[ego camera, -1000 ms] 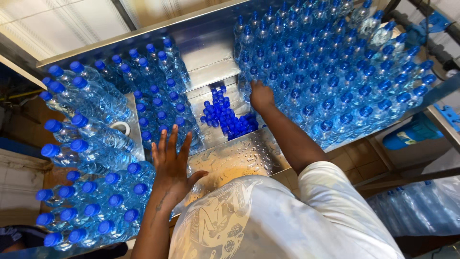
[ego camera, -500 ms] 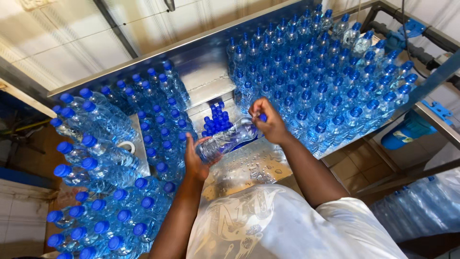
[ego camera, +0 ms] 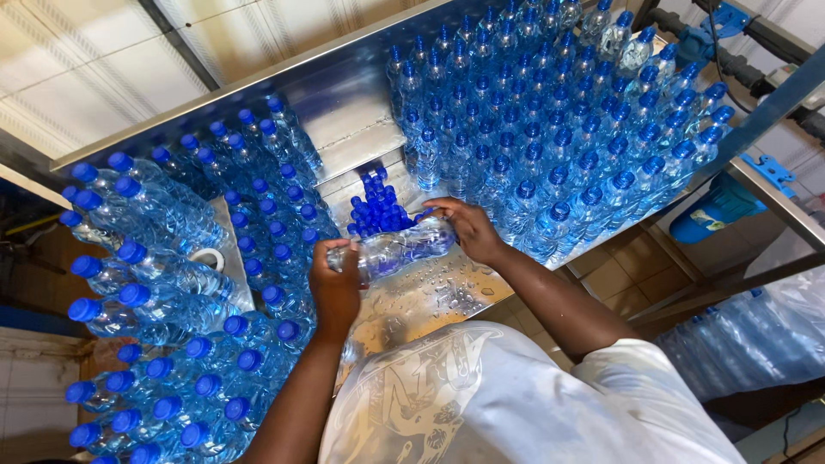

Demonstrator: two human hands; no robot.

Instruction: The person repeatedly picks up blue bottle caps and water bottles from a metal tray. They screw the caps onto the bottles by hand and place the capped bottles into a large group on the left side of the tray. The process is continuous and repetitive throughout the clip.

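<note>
Change: your 2 hands hold the bottle (ego camera: 397, 249) much as half a second ago, but 1 second ago both were empty and spread over the table.
Left hand (ego camera: 335, 288): fingers wrapped round the bottle's base end.
Right hand (ego camera: 471, 228): fingers closed on its cap end.
Bottle: clear, lying level above the wet metal table (ego camera: 430, 301).
Loose caps (ego camera: 376, 210): blue, piled just beyond it.
Left bottles (ego camera: 172, 283): capped, clustered.
Far bottles (ego camera: 550, 112): capped, upright, densely packed.
</note>
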